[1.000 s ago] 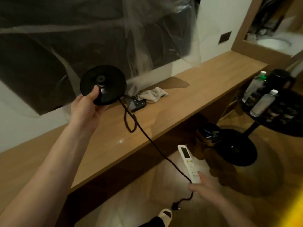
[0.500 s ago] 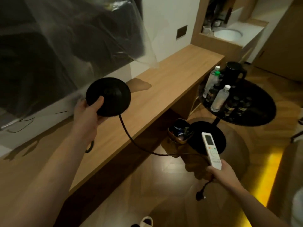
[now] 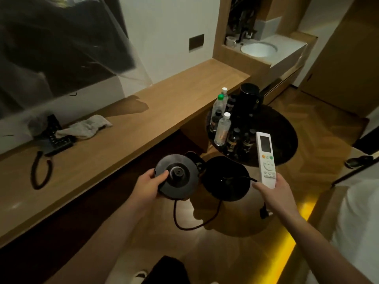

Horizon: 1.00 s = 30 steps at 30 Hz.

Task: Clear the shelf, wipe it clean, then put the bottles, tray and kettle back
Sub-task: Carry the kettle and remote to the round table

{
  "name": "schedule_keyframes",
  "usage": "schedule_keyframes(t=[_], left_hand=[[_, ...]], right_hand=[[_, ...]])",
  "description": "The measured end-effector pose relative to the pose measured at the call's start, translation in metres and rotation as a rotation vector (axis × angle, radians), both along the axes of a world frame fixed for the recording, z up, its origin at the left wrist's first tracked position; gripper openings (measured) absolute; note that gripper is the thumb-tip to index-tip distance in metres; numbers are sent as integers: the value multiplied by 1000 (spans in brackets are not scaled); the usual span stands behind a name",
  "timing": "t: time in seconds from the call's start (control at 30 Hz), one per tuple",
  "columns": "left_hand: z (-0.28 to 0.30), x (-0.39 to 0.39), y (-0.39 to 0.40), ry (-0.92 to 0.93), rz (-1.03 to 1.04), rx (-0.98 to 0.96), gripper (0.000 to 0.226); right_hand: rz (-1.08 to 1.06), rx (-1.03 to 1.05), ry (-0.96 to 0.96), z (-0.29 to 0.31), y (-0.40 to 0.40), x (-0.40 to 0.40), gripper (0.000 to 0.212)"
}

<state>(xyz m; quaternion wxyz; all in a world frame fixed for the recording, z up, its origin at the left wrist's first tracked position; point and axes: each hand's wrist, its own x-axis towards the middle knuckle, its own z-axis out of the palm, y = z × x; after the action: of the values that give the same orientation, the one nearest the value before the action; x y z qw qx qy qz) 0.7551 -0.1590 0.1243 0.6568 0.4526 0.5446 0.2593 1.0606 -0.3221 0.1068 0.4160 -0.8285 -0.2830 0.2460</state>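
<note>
A dim, warm-toned room: a yellow light strip (image 3: 287, 232) glows along the floor at lower right, its glare on the floor (image 3: 196, 214). The wide lens bends the shelf (image 3: 164, 103) edge; the dark plastic-covered screen (image 3: 51, 48) at upper left is smeared.

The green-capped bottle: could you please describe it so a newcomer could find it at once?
Find the round black side table beside the end of the wooden shelf. Clear bottles stand at its shelf-side edge; the green-capped bottle is the only one without a white cap.
</note>
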Motion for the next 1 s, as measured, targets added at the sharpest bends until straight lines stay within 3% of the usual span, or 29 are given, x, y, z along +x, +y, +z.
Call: schedule_keyframes(t=[0.2, 0.5, 0.73, 1.0], left_hand=[[-14, 84, -42, -35, -70, -67, 20], [-48, 221, -34, -112, -146, -242, 26], [-85, 350, -15, -183, -110, -431, 29], [-125, 468, 12, -101, 45, -530, 19]], right_hand=[[28, -10, -2, 6, -8, 84, 62], [65, -29, -31, 8, 27, 199, 43], [154, -111, -48, -13, 74, 305, 47], [234, -182, -118, -32, 134, 401, 44]])
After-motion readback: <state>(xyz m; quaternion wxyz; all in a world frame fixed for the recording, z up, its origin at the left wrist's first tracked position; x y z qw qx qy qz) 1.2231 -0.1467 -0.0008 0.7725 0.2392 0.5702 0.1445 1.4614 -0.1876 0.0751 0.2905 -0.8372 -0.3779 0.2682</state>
